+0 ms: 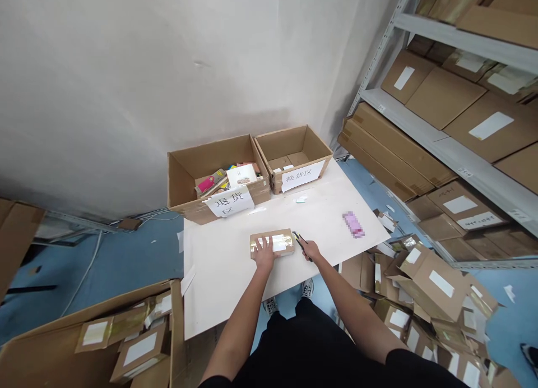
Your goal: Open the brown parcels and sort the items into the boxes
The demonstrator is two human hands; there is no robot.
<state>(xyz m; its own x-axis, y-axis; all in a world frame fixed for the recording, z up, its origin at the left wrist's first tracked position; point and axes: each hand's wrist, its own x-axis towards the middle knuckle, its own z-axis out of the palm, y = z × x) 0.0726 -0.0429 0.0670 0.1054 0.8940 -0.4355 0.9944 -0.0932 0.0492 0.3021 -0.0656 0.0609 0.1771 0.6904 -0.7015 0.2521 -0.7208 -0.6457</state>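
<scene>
A small brown parcel (pixel 275 241) sealed with shiny tape and bearing a white label lies on the white table (pixel 227 270). My left hand (pixel 264 254) rests flat on its near left part, fingers spread. My right hand (pixel 310 250) is closed around a box cutter (pixel 299 240) with a yellow and black handle. The cutter's tip points at the parcel's right end, close to it.
Two open cardboard boxes with paper signs stand at the table's far edge: the left box (pixel 185 180) holds mixed items, the right box (pixel 302 147) smaller cartons. A pink object (pixel 353 224) lies to the right. Parcels are piled on the floor (pixel 432 287) and shelves (pixel 454 147).
</scene>
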